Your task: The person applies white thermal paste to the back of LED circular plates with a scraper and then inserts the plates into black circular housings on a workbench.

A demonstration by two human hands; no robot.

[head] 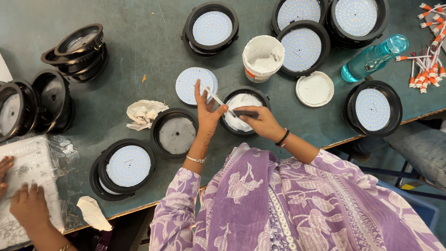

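Under both hands, right hand (262,122) grips paste-smeared housing (241,110).

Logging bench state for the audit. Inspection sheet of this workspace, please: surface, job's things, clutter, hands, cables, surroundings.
Surface: grey-green table, scuffed, wooden front edge.
Job's things: black round housing smeared inside with white paste; white tub of paste; loose LED disc.
Clutter: crumpled rag, tub lid, teal bottle, stacked empty housings, fitted LED lamps.
Hands: left hand pinches a thin white stick; right hand grips a dark tool over the housing.
Cables: bundle of white leads with red ends, top right.
Surroundings: another person's hands on a white sheet, lower left.
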